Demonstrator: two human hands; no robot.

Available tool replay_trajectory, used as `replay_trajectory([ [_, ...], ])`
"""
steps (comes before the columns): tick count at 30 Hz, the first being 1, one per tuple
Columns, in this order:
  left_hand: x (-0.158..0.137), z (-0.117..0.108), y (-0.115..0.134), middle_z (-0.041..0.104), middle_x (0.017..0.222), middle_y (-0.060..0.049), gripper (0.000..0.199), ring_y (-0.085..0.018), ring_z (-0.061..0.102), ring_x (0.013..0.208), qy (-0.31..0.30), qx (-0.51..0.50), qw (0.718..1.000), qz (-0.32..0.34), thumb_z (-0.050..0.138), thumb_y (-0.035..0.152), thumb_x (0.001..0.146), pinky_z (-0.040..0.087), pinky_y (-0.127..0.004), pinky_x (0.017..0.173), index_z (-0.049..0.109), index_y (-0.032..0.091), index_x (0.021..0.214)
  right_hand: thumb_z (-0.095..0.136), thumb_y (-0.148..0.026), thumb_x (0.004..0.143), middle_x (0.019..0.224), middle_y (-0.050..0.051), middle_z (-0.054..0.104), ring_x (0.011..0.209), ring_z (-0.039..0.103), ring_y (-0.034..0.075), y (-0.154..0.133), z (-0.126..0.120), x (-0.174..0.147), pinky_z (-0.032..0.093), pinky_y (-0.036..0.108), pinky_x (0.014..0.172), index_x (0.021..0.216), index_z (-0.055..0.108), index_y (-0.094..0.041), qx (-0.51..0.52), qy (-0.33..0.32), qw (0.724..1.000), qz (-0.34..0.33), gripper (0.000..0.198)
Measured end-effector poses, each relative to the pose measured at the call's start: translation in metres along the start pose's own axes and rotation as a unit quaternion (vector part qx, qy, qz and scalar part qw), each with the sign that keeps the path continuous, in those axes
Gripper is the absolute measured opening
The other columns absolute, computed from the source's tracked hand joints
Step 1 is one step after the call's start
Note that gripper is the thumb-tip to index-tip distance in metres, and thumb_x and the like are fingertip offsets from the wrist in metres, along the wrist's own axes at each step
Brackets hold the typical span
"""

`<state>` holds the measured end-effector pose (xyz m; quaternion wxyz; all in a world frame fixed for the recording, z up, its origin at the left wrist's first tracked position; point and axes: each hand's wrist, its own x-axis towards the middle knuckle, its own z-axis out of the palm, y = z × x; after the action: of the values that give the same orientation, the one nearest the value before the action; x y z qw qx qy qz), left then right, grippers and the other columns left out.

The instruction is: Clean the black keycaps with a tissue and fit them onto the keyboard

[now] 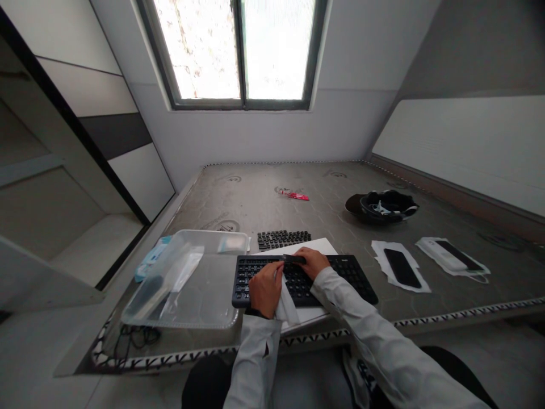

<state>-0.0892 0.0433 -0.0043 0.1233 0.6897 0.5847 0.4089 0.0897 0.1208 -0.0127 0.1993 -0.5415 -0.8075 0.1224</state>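
Observation:
A black keyboard (347, 275) lies in front of me on a white board, and my two hands meet above its middle. My right hand (314, 262) is closed on a small dark bar-shaped piece (294, 259), whose kind I cannot make out. Close by on the left, my left hand (264, 288) has its fingers pinched together near the end of that piece. From those fingertips a white wipe (288, 304) hangs down over the keyboard's front edge. Just behind the keyboard, many loose black keycaps (284, 239) are laid out in rows.
A clear plastic tray (200, 315) with packets stands left, beside a blue pack (149, 262) and a black cable (135, 336). To the right are a dark cap (385, 207), a black phone (401, 268) on white tissue and a white device (445, 255). A red wrapper (296, 196) lies farther back on the mattress.

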Motion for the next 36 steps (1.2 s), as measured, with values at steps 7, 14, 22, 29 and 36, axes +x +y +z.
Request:
replay_trajectory([
  [7, 0.000, -0.001, 0.003, 0.070, 0.105, 0.000, 0.022, -0.014, 0.064, 0.093, -0.022, 0.031, 0.999, -0.024, 0.048, 0.025, 0.092, 0.045, -0.024, 0.084, 0.067, 0.025, 0.103, 0.055, -0.029, 0.083, 0.105, -0.003, 0.067, 0.094, 0.062, 0.017, -0.004, -0.004, -0.002, 0.045, 0.025, 0.077, 0.099, 0.069, -0.032, -0.055, -0.029, 0.998, 0.015, 0.021],
  [14, 0.002, -0.012, 0.000, 0.071, 0.102, 0.001, 0.021, -0.015, 0.065, 0.089, 0.022, 0.074, 0.994, -0.072, 0.049, 0.028, 0.090, 0.047, -0.025, 0.078, 0.067, 0.029, 0.101, 0.045, -0.027, 0.088, 0.116, 0.000, 0.063, 0.098, 0.060, 0.018, -0.021, -0.004, -0.017, 0.047, 0.026, 0.076, 0.116, 0.061, -0.031, -0.139, -0.048, 0.989, -0.014, 0.033],
  [22, 0.006, -0.020, -0.008, 0.071, 0.102, 0.001, 0.021, -0.016, 0.065, 0.087, 0.051, 0.090, 0.990, -0.096, 0.049, 0.029, 0.090, 0.045, -0.025, 0.072, 0.067, 0.029, 0.101, 0.033, -0.035, 0.094, 0.119, 0.005, 0.055, 0.097, 0.059, 0.017, -0.041, -0.004, -0.034, 0.047, 0.024, 0.068, 0.128, 0.050, -0.030, -0.193, -0.050, 0.980, 0.017, 0.038],
  [29, 0.010, -0.026, 0.001, 0.072, 0.098, 0.000, 0.020, -0.017, 0.066, 0.081, 0.076, 0.091, 0.989, -0.091, 0.049, 0.029, 0.090, 0.044, -0.025, 0.069, 0.068, 0.027, 0.098, 0.037, -0.035, 0.091, 0.111, 0.002, 0.059, 0.090, 0.062, 0.017, -0.039, -0.005, -0.031, 0.046, 0.025, 0.064, 0.129, 0.048, -0.034, -0.195, -0.063, 0.978, 0.026, 0.039],
  [36, 0.013, -0.045, 0.023, 0.072, 0.098, -0.001, 0.020, -0.016, 0.065, 0.076, 0.114, 0.055, 0.990, -0.063, 0.050, 0.030, 0.090, 0.045, -0.024, 0.071, 0.068, 0.027, 0.100, 0.039, -0.029, 0.090, 0.105, 0.001, 0.063, 0.088, 0.063, 0.017, -0.032, -0.017, -0.060, 0.045, 0.025, 0.065, 0.132, 0.044, -0.038, -0.203, -0.020, 0.978, 0.032, 0.043],
])
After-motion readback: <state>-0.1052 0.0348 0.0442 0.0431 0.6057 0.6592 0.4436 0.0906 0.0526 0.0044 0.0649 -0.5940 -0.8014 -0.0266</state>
